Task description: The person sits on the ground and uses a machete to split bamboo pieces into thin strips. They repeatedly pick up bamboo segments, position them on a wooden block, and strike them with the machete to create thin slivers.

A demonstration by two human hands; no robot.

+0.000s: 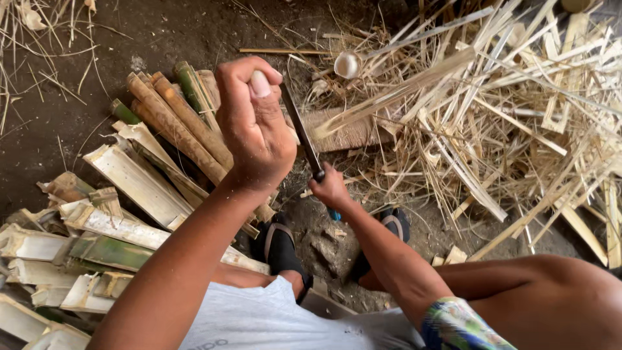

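Right hand (330, 188) grips knife (301, 133); left hand (254, 123) fisted above.

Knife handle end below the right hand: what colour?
Blue, on the knife under the right hand; head view, the only one.

place: outdoor bamboo-splitting work spot | ground: bare dark packed earth (162, 32) | stock: split bamboo sections (123, 214) stacked at one side | waste: heap of pale bamboo slivers and shavings (505, 110) | support: worn wooden chopping block (350, 133) set on the dirt
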